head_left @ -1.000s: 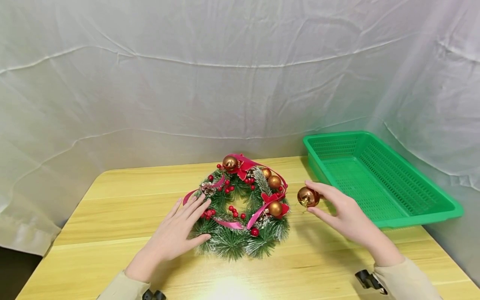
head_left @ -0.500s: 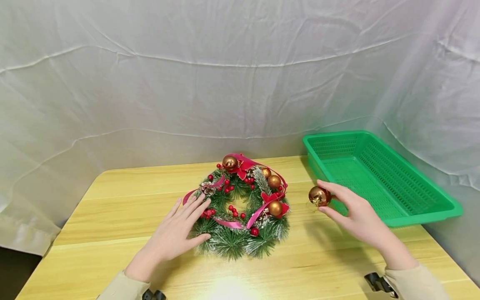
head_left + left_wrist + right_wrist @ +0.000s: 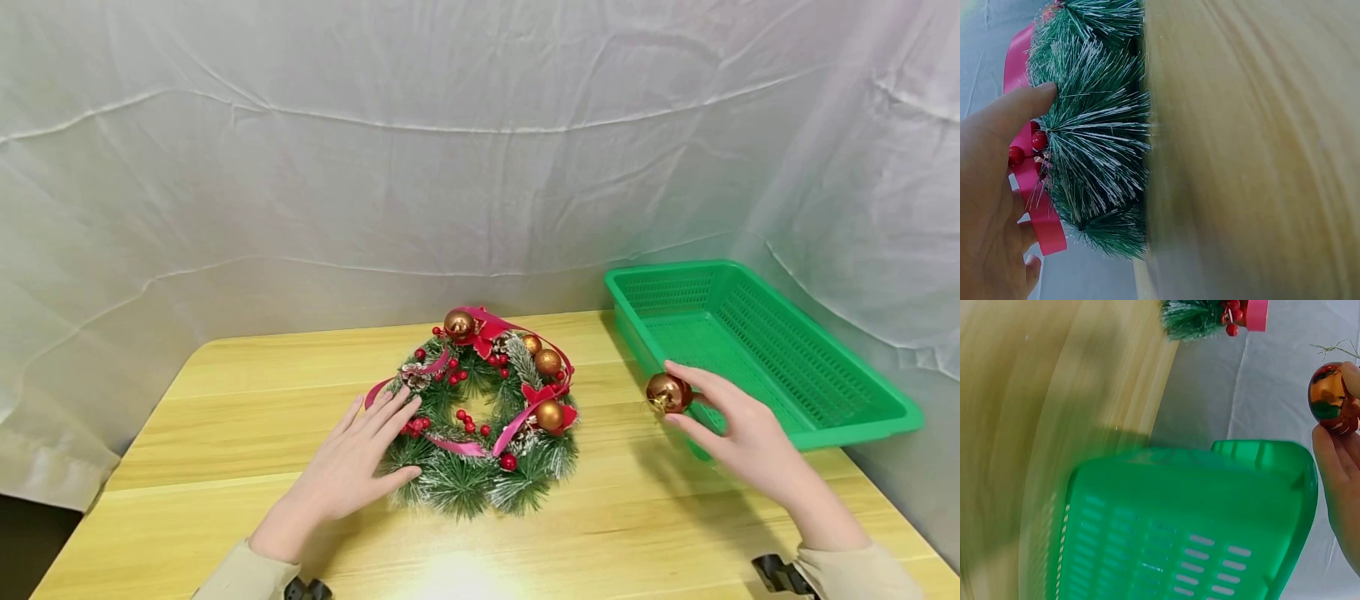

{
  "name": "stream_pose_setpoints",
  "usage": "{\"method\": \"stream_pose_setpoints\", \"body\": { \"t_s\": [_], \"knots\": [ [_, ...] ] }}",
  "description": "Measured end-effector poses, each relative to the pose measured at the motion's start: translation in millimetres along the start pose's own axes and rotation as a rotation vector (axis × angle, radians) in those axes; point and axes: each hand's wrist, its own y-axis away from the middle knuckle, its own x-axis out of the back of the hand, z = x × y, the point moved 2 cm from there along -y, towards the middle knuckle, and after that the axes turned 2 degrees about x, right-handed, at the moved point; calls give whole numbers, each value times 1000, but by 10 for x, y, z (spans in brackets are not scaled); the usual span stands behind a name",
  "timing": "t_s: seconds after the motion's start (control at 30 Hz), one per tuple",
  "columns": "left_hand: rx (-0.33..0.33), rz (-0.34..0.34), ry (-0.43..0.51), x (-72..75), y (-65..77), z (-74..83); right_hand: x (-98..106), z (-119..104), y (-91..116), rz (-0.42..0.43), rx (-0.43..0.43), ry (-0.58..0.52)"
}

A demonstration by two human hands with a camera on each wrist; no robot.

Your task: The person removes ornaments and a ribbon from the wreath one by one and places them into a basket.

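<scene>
Copper bauble (image 3: pixel 668 393) pinched, wreath's (image 3: pixel 459 493) red poinsettias (image 3: pixel 485 340) in head view only

looks like a staged recording booth: creased pale sheeting (image 3: pixel 450 192) (back and both sides) round a wood-grain worktop (image 3: pixel 225 433), black wrist gear (image 3: pixel 780 575).

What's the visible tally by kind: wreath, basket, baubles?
Wreath: 1
Green basket: 1
Shiny copper baubles: 2 (1 in right hand, 1 on wreath)
Gold baubles, all on wreath: 3
Total: 7
</scene>
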Motion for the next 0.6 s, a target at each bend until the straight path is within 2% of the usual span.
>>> {"method": "stream_pose_setpoints", "body": {
  "t_s": [0.27,0.6],
  "knots": [
    [-2,4,1,5,3,4,119,120,89,22,-57,21],
    [-8,8,-3,-7,2,-3,209,158,221,37,-94,37]
  ]
}}
